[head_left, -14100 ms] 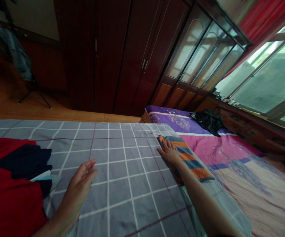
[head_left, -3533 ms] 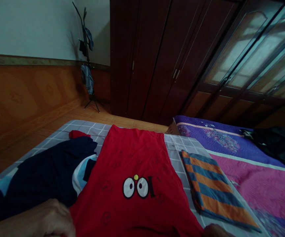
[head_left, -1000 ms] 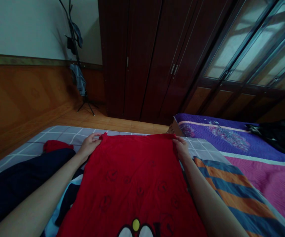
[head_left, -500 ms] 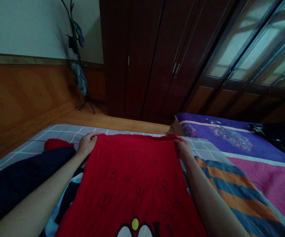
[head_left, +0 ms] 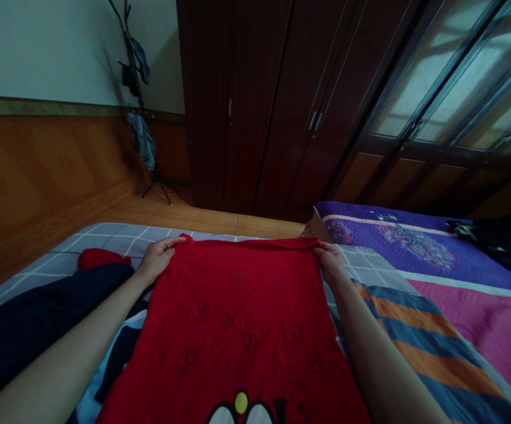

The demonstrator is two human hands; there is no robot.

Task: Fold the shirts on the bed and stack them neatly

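Observation:
A red T-shirt (head_left: 246, 306) with a cartoon print lies spread in front of me, its far hem stretched between my two hands. The print's white eyes and yellow spot show at the bottom edge of the view. My left hand (head_left: 158, 259) pinches the far left corner of the hem. At the far right corner, my right hand (head_left: 329, 259) grips the cloth with closed fingers. Beneath the shirt is a grey checked bedsheet (head_left: 140, 235). Dark navy clothing (head_left: 52, 318) lies by my left forearm, with a small red cloth (head_left: 102, 258) just beyond it.
An orange-and-blue striped cloth (head_left: 432, 341) lies right of my right forearm. Farther right is a purple and pink bed cover (head_left: 392, 235) with a black item (head_left: 503, 241) on it. A coat stand (head_left: 135, 88) and a dark wardrobe (head_left: 259, 106) stand beyond the bed.
The far hem has risen slightly and its edge is folded over a little more, mainly at the left corner. Both hands keep their hold almost in place.

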